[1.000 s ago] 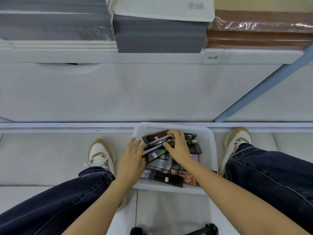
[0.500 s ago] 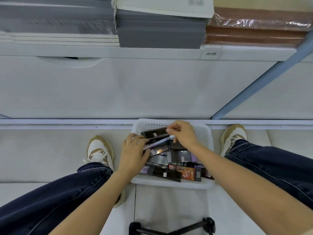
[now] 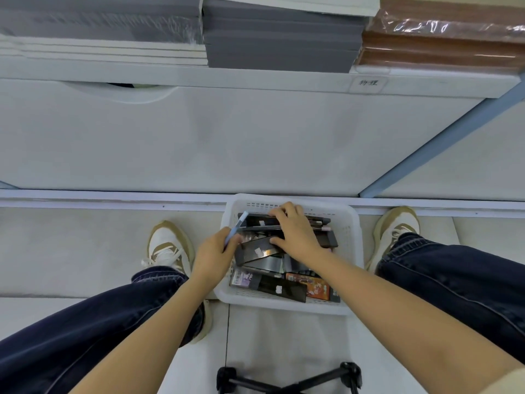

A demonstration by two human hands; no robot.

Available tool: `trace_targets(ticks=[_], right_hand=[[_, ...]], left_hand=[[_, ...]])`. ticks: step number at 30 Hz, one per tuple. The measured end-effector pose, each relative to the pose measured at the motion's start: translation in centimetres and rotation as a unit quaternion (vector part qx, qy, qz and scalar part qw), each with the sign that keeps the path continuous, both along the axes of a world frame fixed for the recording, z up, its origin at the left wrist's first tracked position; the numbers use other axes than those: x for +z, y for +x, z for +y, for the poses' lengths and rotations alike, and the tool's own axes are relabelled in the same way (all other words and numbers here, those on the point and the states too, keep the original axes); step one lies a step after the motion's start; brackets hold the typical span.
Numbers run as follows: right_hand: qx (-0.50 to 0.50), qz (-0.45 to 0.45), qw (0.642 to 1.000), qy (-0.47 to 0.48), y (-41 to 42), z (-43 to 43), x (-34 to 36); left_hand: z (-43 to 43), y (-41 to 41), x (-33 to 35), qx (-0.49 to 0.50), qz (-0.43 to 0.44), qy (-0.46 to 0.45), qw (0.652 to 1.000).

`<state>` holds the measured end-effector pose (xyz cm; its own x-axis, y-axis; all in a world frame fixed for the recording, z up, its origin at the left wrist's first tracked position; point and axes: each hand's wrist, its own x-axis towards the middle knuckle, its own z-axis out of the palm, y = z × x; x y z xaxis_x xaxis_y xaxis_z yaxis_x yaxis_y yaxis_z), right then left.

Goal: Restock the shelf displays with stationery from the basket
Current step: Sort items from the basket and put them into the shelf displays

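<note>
Head: left hand (image 3: 214, 251) grips slim pen (image 3: 237, 227), right hand (image 3: 298, 237) flat pack (image 3: 260, 221).

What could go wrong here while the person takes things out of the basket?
1. The left hand holds the blue pen only by its lower end, so it could slip back into the basket.
2. The right hand seems to grip several dark packs from a loose pile. Lifting them may drag others out.
3. The basket stands on the floor between the shoes. A step could knock it.
</note>
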<state>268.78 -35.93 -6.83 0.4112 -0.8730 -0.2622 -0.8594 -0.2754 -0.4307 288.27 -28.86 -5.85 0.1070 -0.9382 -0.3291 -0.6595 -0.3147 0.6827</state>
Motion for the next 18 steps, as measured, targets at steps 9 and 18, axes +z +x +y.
trace_targets(ticks=[9, 18], right_hand=[[0.01, -0.025, 1.0, -0.014, -0.2, 0.1, -0.3], [-0.012, -0.075, 0.997, 0.028, -2.6, -1.8, 1.6]], left_hand=[[-0.3, -0.2, 0.2, 0.03, 0.025, -0.009, 0.999], [-0.5, -0.5, 1.3, 0.069, 0.098, 0.025, 0.992]])
